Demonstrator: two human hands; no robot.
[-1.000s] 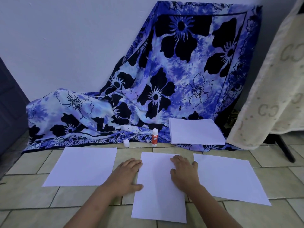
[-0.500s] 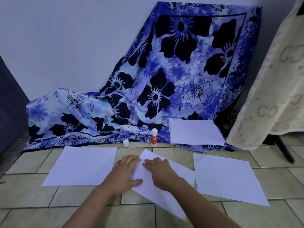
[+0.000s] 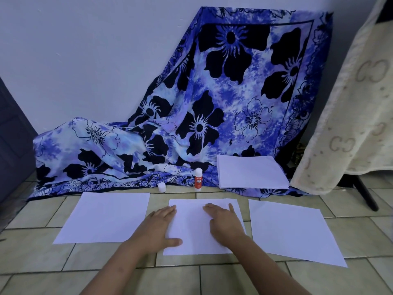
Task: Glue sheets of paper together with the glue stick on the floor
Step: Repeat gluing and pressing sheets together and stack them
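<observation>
Floor (image 3: 202,273) strips free either side of middle sheet (image 3: 191,226). Ahead of me: upright glue stick (image 3: 198,179), cap (image 3: 162,187) left of it, paper stack (image 3: 252,172) right.

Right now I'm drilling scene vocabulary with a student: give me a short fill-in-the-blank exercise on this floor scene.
The left hand and right hand press flat on the ___ sheet.
The white cap stands ___ of the glue stick.
The paper stack lies ___ of the glue stick.
Missing: middle; left; right.
</observation>
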